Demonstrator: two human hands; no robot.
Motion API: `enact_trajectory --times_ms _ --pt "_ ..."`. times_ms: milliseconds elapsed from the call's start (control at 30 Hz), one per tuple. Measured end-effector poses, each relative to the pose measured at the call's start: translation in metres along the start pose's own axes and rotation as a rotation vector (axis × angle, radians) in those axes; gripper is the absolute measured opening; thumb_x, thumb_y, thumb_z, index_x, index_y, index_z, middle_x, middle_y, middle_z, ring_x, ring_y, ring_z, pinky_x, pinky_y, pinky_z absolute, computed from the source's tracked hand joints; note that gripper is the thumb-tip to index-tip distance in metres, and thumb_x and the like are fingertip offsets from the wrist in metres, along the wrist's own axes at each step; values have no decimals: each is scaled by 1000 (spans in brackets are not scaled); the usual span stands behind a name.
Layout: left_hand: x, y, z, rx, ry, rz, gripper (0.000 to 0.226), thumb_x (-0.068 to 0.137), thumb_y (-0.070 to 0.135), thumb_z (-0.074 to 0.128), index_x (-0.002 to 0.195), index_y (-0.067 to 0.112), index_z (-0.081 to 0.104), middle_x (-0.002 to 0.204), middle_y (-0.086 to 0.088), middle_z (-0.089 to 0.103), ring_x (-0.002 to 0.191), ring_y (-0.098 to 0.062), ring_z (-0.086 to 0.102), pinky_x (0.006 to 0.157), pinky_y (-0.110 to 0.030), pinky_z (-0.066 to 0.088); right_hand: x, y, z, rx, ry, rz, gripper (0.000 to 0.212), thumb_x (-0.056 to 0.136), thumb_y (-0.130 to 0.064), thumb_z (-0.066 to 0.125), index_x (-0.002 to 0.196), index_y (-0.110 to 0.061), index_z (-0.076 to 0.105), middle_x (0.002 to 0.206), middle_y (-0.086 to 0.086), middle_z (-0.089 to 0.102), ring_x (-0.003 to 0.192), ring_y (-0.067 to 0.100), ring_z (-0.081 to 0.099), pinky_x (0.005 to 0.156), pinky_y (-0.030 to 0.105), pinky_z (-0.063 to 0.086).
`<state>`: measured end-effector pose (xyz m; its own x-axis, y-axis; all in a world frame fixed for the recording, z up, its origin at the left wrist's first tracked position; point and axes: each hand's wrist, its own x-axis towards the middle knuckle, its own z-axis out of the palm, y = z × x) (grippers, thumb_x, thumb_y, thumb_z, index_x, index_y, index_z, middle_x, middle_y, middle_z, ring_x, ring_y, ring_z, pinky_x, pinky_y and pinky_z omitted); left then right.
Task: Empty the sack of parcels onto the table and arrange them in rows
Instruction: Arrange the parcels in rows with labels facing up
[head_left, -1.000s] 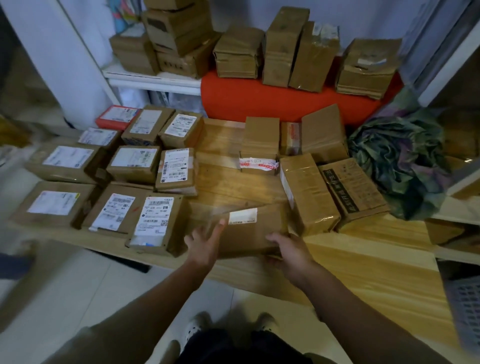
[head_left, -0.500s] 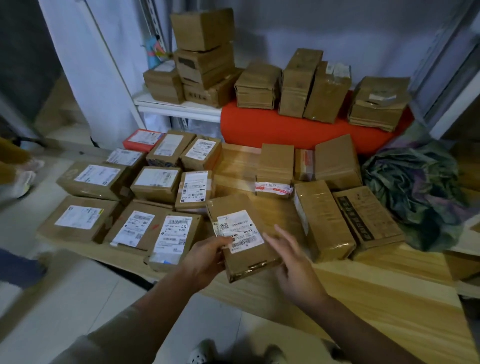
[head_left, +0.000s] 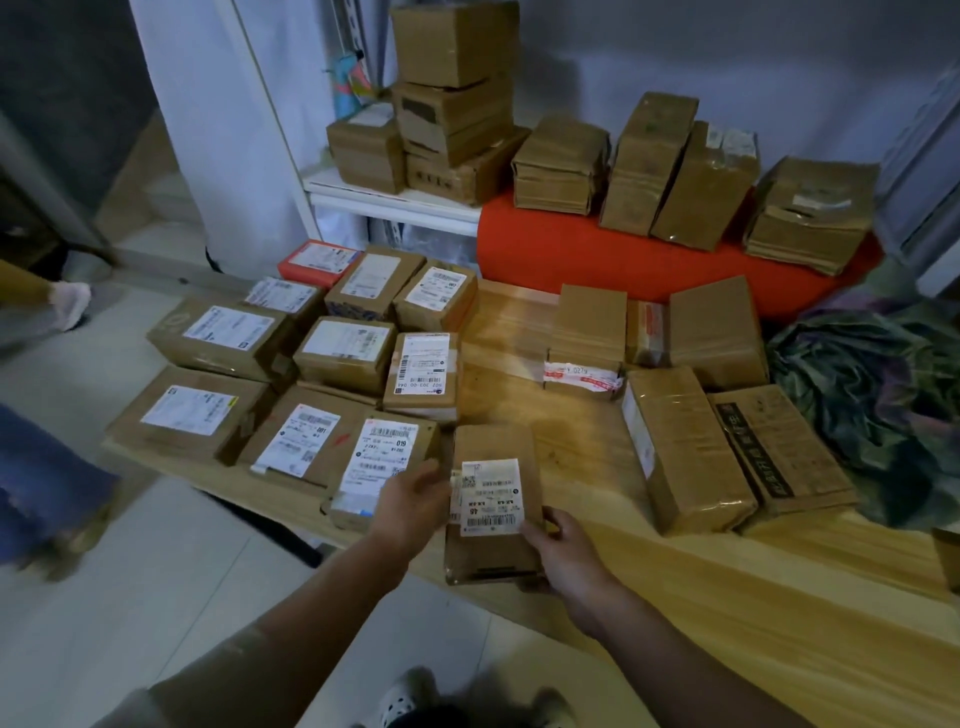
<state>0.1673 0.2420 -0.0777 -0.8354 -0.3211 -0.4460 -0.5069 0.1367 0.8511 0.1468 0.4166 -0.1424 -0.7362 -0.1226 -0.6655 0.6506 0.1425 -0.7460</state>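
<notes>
Only one view here, the head cam looking down. Both hands are on one brown parcel (head_left: 493, 512) at the lower middle of the frame, right on the near edge of the wooden table (head_left: 727, 587). It lies label up, long side running away from the camera, and its near end looks like it sticks out a bit past the table edge. The left hand (head_left: 410, 506) is against the parcel's left side with the fingers curled around that edge. The right hand (head_left: 563, 551) has the lower right corner, thumb on top next to the white label, the rest of the fingers tucked under where I can't see them.

The parcel sits just beside the labelled boxes (head_left: 311, 374) that fill the left half of the frame, all label up in about three rows, with a small red box (head_left: 317, 260) at the far corner. The nearest one, marked 019 (head_left: 382, 470), is right next to the left hand.

Right of the middle there's a looser bunch of plain brown boxes (head_left: 691, 447), a couple long ones lying side by side and touching. At the right edge of the frame is a crumpled dark green sack (head_left: 872, 384), slumped on the table.

Upper part of the frame: more cardboard boxes piled on a red bench (head_left: 597, 254) and a white shelf (head_left: 395, 200). Somebody's jeans leg (head_left: 36, 478) shows at the left edge.
</notes>
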Motion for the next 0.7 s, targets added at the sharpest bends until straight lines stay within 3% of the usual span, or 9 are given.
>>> enact_trajectory --times_ms 133,233,300,367,467,567,700 --pt "1 -9 -15 60 24 45 23 95 5 49 87 9 70 82 -4 70 75 -17 66 54 -19 46 8 1 22 -73 -74 34 36 101 -35 55 135 -25 51 131 5 61 108 24 63 68 32 58" --pt "4 -11 -19 68 36 35 22 95 4 50 87 10 70 78 -1 67 66 -9 62 52 -16 45 13 1 30 -131 -139 82 31 100 -32 57 129 -20 60 117 3 71 101 21 68 81 38 61" --pt "7 -10 -17 67 40 15 20 97 8 51 98 11 71 85 -1 69 73 -12 66 56 -18 48 13 -1 27 -117 -188 103 24 99 -27 60 122 -22 64 108 2 75 98 22 70 89 44 60" --pt "10 -8 -12 62 48 -7 21 98 11 52 109 12 70 90 -5 71 79 -18 70 59 -24 52 9 -5 20 -104 -239 101 17 99 -23 59 114 -24 65 104 0 75 97 19 70 89 41 59" --pt "16 -2 0 56 40 -13 22 97 12 55 115 12 69 91 -9 73 80 -21 72 62 -26 56 7 -10 1 -151 -167 87 19 98 -25 59 117 -23 59 105 0 67 95 17 64 76 30 54" --pt "20 4 14 34 31 -18 19 96 13 57 112 12 69 97 -8 71 84 -17 70 62 -24 54 11 -13 -21 -137 -42 62 38 95 -27 63 131 -17 54 110 4 64 99 22 64 82 38 56" --pt "24 10 36 -6 29 -11 16 96 10 58 106 10 70 100 -11 70 97 -28 68 84 -37 57 19 -27 -53 -55 42 21 33 93 -31 69 122 -20 58 105 3 64 93 21 65 83 37 58"
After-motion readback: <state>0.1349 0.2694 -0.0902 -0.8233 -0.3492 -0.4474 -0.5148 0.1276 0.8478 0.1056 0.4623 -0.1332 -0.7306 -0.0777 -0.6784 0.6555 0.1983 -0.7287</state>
